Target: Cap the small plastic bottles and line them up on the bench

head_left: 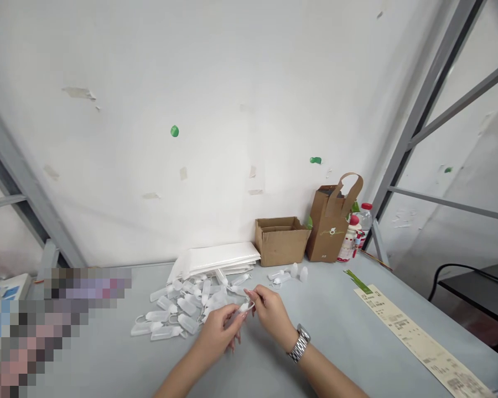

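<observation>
Near the middle of the grey table, my left hand (221,330) is closed round a small white bottle (244,307), most of it hidden by the fingers. My right hand (269,310), with a metal watch on its wrist, pinches the thin white strap at the bottle's top. The two hands nearly touch. A heap of translucent white bottles with looped straps (186,307) lies left of and behind my left hand. A few more small bottles and clear caps (288,274) lie behind my right hand.
White flat packets (216,257) are stacked by the wall. An open cardboard box (283,247), a brown paper bag (327,237) and a red-capped bottle (366,218) stand at the back right. A long printed paper strip (419,337) lies at the right.
</observation>
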Demonstrator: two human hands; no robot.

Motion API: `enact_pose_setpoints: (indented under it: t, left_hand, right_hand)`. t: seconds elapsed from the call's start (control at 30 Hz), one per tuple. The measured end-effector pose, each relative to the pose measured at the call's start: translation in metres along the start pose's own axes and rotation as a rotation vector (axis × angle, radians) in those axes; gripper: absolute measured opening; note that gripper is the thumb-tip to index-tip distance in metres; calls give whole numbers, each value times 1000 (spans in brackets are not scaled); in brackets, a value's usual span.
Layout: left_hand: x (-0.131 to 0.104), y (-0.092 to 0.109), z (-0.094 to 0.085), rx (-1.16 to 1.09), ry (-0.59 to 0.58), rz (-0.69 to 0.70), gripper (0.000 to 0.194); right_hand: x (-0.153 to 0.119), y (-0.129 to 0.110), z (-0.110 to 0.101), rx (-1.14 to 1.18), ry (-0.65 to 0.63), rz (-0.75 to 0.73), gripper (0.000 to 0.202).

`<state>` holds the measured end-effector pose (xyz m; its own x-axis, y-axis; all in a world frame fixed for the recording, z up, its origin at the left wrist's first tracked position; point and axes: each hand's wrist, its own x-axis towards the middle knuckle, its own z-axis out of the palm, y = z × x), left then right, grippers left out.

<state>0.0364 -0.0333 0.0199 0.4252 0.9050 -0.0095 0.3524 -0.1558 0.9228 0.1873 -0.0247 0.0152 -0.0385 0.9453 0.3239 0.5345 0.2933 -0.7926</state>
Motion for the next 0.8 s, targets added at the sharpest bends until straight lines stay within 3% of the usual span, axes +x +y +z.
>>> enact_pose_setpoints:
  t: [0.27,0.53,0.7,0.8]
  left_hand:
    - [1,-2,2,-27,22,-5,34]
    - [-2,-12,-5,467,290,257,27]
    - [-1,-17,-6,555,281,318,36]
    - [-2,-18,-5,539,283,302,47]
  right_hand:
    - [-3,-3,0,-19,50,-3,41]
    - [6,6,-9,52,125,111,43]
    - [7,3,-12,114,84,-70,28]
    - [3,-2,-10,69,-7,-112,32]
